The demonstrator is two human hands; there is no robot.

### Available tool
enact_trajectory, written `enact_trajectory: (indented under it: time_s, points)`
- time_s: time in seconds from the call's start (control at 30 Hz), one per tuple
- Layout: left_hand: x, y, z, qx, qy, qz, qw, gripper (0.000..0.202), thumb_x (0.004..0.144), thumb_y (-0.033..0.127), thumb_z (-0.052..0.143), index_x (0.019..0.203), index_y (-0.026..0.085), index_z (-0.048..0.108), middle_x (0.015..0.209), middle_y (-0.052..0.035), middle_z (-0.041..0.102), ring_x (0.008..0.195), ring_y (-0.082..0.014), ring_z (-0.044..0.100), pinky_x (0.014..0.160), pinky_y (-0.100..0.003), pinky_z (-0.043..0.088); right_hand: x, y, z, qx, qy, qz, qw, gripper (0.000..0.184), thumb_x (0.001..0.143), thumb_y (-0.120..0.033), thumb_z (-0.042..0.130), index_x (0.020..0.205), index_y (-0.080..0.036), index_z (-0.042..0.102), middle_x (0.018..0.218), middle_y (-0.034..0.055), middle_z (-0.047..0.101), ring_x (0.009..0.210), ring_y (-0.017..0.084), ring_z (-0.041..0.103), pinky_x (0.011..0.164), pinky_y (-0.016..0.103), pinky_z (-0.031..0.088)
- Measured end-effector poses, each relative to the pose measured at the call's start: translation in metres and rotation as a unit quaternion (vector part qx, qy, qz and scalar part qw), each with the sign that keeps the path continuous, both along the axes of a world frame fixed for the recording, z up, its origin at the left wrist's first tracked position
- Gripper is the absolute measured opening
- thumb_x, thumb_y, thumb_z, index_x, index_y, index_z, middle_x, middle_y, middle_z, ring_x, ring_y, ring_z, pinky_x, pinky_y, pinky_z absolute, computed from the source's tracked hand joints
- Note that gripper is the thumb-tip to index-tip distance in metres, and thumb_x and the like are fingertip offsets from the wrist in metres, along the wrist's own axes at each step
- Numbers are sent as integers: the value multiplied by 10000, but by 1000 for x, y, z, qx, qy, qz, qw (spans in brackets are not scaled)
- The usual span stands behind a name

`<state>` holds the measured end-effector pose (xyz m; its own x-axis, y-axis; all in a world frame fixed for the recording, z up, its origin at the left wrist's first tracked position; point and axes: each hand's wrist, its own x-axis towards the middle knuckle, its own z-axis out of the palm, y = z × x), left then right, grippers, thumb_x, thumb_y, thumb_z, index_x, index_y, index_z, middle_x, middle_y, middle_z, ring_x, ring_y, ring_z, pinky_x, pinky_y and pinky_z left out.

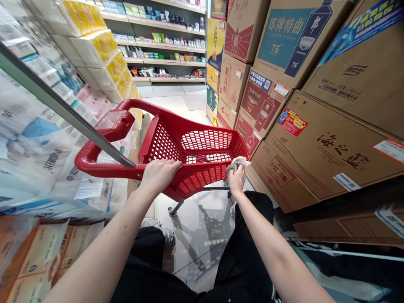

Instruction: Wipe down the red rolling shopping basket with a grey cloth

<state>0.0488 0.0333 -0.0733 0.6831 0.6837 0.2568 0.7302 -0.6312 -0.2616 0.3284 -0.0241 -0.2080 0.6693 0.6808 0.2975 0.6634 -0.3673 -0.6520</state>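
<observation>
A red plastic shopping cart [202,168] with perforated basket walls stands sideways in front of me. My left hand [160,173] is closed over the near rim of its basket, close to the handle end. Near the far right corner, my right hand [236,179] grips a crumpled whitish cloth [239,162] and presses it against the rim. The cart's red handle [104,166] lies to the left, with a grey metal pole [69,109] slanting across it. No goods show inside the basket. Part of the right fingers is hidden by the cloth.
Stacked cardboard cartons [328,143] wall the right side. Packs of tissue [110,63] and white plastic-wrapped packages [57,160] line the left. A shelf of small products [164,42] stands at the back. The tiled floor [189,101] runs between them.
</observation>
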Motion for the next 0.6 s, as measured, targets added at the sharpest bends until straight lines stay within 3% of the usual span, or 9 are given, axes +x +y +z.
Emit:
enact_trajectory:
  time_s: [0.17, 0.27, 0.43, 0.6]
  points:
    - [4, -1, 3, -4, 10, 11, 1000, 223, 888, 236, 390, 872, 226, 612, 788, -52, 677, 770, -237, 626, 613, -327, 346, -46, -3, 13, 13, -27, 85, 996, 400, 875, -256, 392, 1250, -125, 437, 1155, 174, 559, 1069, 265, 540, 882, 357, 418]
    - [1, -2, 9, -13, 14, -1, 1000, 257, 913, 287, 369, 931, 224, 618, 827, -59, 684, 772, -228, 632, 632, -324, 360, -40, -8, 13, -5, -55, 115, 992, 413, 881, -265, 406, 1272, -136, 446, 1183, 168, 549, 1092, 261, 529, 910, 355, 410]
    - [-16, -3, 19, 24, 10, 5, 1000, 360, 934, 381, 339, 845, 185, 629, 813, -95, 677, 805, -241, 632, 727, -349, 378, -9, -6, 7, -32, -79, 79, 993, 402, 887, -246, 392, 1271, -151, 461, 1267, 170, 487, 1111, 272, 510, 920, 377, 405]
    - [-13, -5, 17, 25, -9, 24, 999, 382, 939, 379, 328, 807, 174, 622, 760, -96, 667, 757, -243, 632, 618, -321, 355, -31, 12, 17, -29, -59, 93, 994, 405, 890, -218, 386, 1273, -116, 470, 1277, 188, 479, 1118, 271, 504, 941, 381, 396]
